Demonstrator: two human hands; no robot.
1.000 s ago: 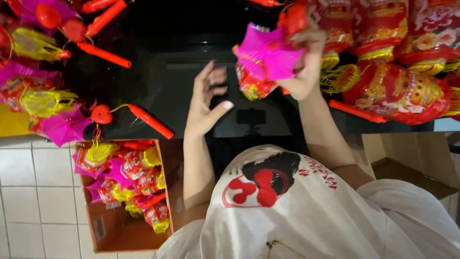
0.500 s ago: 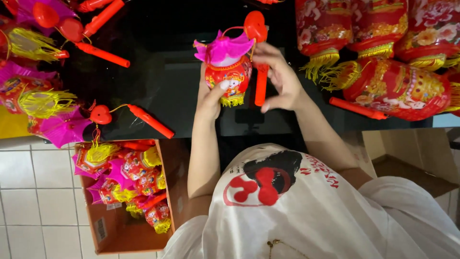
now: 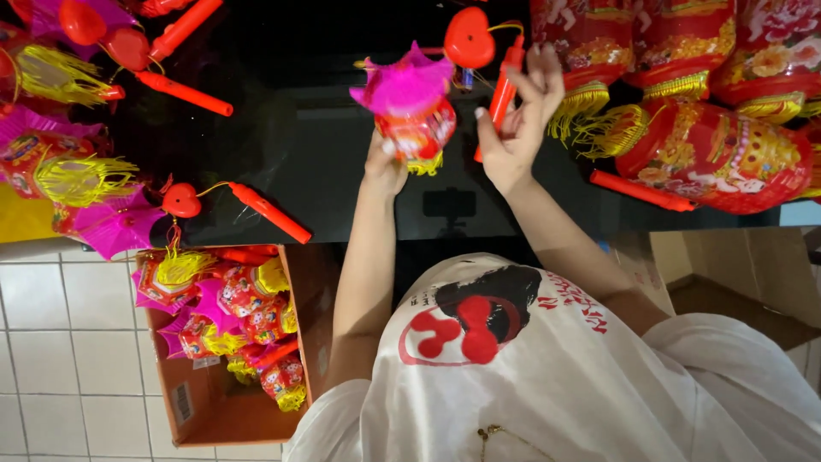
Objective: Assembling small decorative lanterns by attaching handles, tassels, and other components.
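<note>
Left hand clamped on the underside of a small pink-topped lantern, held above the black tabletop; hands apart. Right hand closed round a red stick handle; its heart-shaped tag apparently linked by cord.

One small pink-topped lantern is sitting in the left hand, and one red handle stick with one red heart is resting in the right hand. Right of that hand, four large red lanterns are lying; left of the left hand, three loose red sticks are showing. One cardboard box of lanterns is standing below.
</note>
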